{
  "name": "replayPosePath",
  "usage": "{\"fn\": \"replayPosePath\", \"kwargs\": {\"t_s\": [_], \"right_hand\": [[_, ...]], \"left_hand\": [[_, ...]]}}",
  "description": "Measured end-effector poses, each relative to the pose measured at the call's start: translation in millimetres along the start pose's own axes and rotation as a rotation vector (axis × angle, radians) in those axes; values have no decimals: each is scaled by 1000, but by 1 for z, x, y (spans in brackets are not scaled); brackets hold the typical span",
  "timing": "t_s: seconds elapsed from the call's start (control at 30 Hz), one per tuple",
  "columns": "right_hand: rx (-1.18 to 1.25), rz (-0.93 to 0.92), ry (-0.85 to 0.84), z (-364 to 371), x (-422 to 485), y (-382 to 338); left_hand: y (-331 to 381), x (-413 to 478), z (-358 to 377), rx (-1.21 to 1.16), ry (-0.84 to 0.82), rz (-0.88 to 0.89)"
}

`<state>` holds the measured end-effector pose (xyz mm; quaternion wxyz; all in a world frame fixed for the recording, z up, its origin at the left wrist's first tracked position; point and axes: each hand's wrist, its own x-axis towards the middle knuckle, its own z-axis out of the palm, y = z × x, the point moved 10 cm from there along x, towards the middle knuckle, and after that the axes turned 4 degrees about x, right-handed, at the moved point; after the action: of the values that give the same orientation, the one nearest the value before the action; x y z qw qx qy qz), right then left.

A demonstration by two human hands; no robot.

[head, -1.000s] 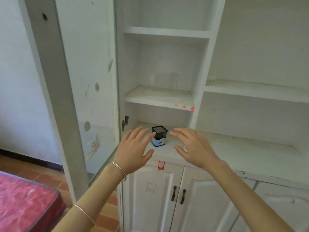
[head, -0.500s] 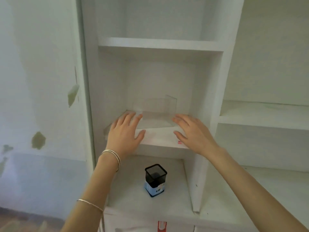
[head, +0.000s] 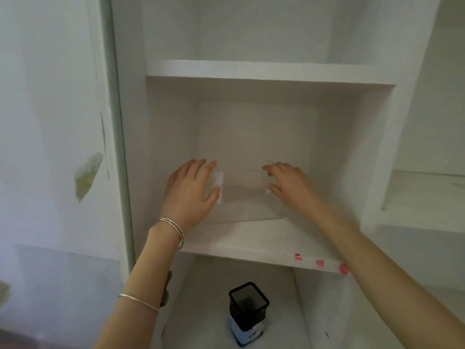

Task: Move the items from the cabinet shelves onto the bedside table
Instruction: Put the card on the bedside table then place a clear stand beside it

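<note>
- Two flanks covered: clear box (head: pixel 246 197) sits between my left hand (head: pixel 191 195) and right hand (head: pixel 289 185), equally near.
- Left's flat open against it; right's grip, can't tell.

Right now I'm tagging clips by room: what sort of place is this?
Likely a room in a home: a white built-in cabinet with open shelves, a clear box on one, a small black-rimmed container below.
</note>
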<state>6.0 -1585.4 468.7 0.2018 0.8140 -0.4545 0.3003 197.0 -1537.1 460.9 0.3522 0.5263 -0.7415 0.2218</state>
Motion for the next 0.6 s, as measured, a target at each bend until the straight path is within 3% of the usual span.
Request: {"fn": "replayPosePath", "kwargs": {"t_s": [0.33, 0.6], "right_hand": [[164, -161, 166, -41, -22, -23], [251, -322, 244, -83, -70, -56]], "left_hand": [[30, -23, -5, 25, -27, 68], [73, -75, -55, 226, -24, 55]]}}
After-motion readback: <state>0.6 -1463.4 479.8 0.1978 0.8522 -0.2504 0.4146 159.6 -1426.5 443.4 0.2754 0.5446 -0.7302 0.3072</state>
